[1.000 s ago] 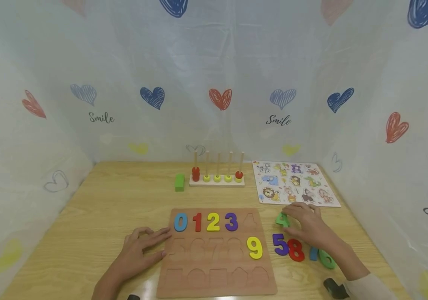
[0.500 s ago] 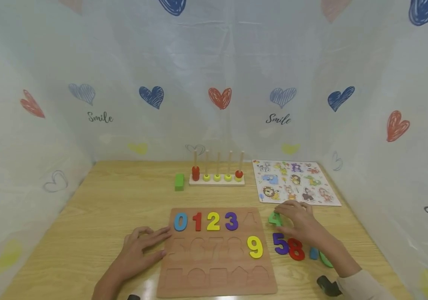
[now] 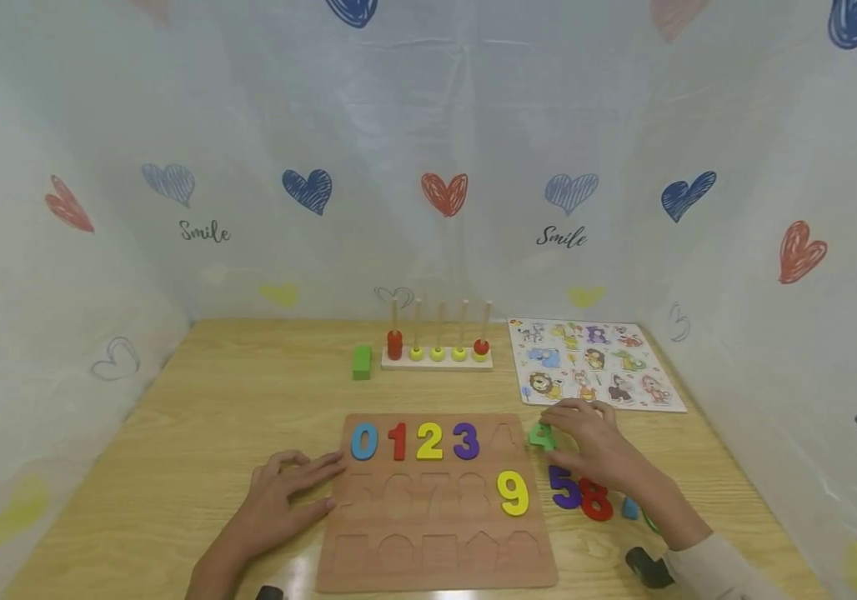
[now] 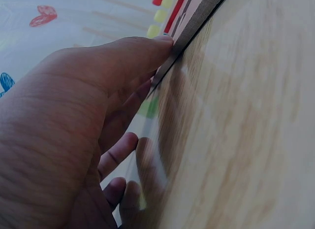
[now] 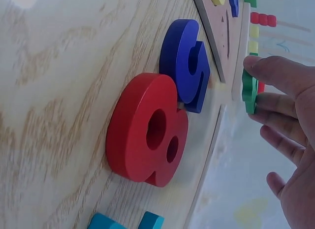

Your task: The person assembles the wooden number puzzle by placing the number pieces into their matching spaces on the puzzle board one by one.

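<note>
A wooden number board [image 3: 436,575] lies on the table, with blue 0, red 1, yellow 2 and purple 3 in its top row and a yellow 9 [image 3: 513,493] in the second. Against the board's left edge rests my left hand [image 3: 278,504], fingers extended; the left wrist view shows the thumb touching that edge. My right hand [image 3: 597,446] pinches a green number 4 [image 3: 541,435] between thumb and fingers, just right of the empty 4 recess. Below it lie a purple 5 [image 5: 182,61] and a red 8 [image 5: 142,130], touching or nearly so.
Blue [image 3: 629,508] and green pieces are partly hidden behind the right forearm. At the back stand a green block [image 3: 362,363] and a peg stand [image 3: 436,363] with red and yellow beads. An animal picture board [image 3: 597,367] lies at the back right.
My right hand has carried the green 4 leftward, from beyond the purple 5 to the board's right edge. My left hand stays at the board's left edge.
</note>
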Demonstrator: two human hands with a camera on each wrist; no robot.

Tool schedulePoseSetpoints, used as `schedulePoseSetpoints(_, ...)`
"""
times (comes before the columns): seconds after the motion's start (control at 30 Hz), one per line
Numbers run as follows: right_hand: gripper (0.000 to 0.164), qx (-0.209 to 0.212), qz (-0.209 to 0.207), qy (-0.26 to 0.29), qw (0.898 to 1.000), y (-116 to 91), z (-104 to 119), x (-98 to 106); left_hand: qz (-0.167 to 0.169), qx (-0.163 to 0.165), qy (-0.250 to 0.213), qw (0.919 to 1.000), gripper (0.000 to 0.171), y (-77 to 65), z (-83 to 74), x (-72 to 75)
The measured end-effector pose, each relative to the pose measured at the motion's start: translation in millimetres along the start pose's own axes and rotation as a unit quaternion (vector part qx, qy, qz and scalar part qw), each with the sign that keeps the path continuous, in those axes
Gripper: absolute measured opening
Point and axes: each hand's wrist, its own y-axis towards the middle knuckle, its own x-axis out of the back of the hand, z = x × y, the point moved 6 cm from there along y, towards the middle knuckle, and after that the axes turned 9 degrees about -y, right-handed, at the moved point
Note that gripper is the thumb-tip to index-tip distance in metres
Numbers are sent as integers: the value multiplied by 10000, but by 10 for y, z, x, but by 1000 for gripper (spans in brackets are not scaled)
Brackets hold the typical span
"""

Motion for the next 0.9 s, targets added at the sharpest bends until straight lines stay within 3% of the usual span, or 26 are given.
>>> schedulePoseSetpoints(0.9, 49, 337, -3, -10, 9994, 122, 171, -36, 12, 28, 34, 10000, 46, -5, 20, -3)
